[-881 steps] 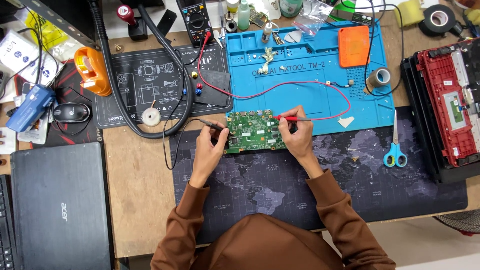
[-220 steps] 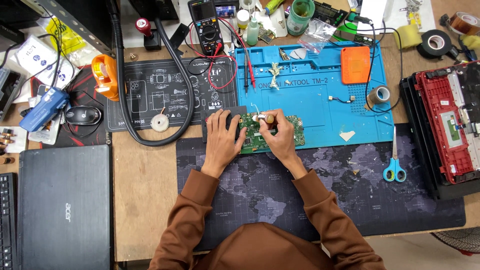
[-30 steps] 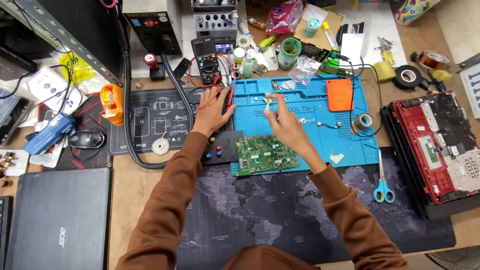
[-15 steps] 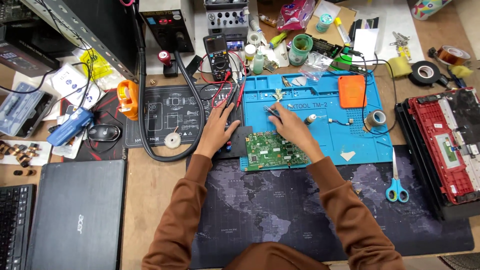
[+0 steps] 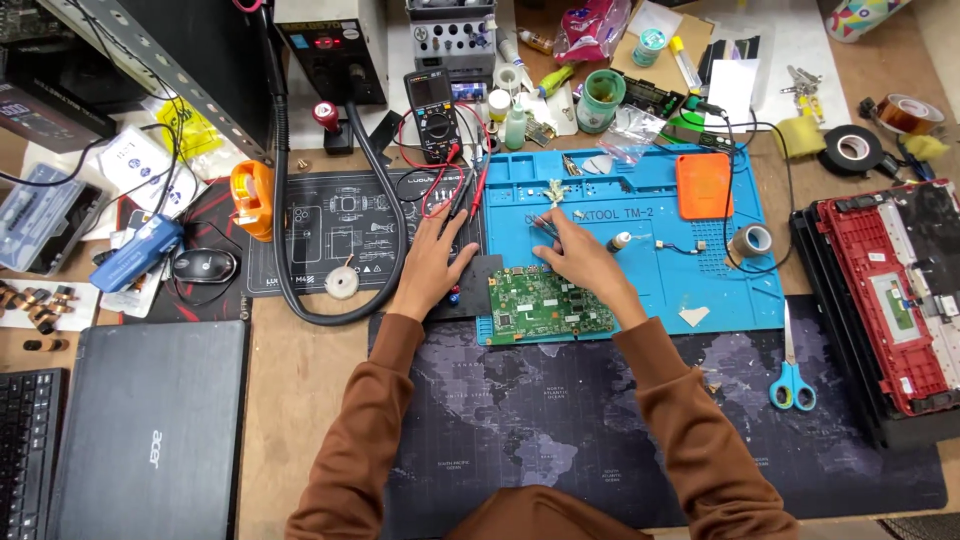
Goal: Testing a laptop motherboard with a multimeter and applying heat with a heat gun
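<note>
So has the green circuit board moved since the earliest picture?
Yes. The green circuit board now lies on the blue mat's lower left corner; earlier it sat below the mat's edge.

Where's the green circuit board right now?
The green circuit board lies on the blue mat's near-left corner, just below the right hand.

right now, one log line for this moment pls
left hand: on probes | right hand: holds tweezers over blue mat | board: beside right hand, untouched
</note>
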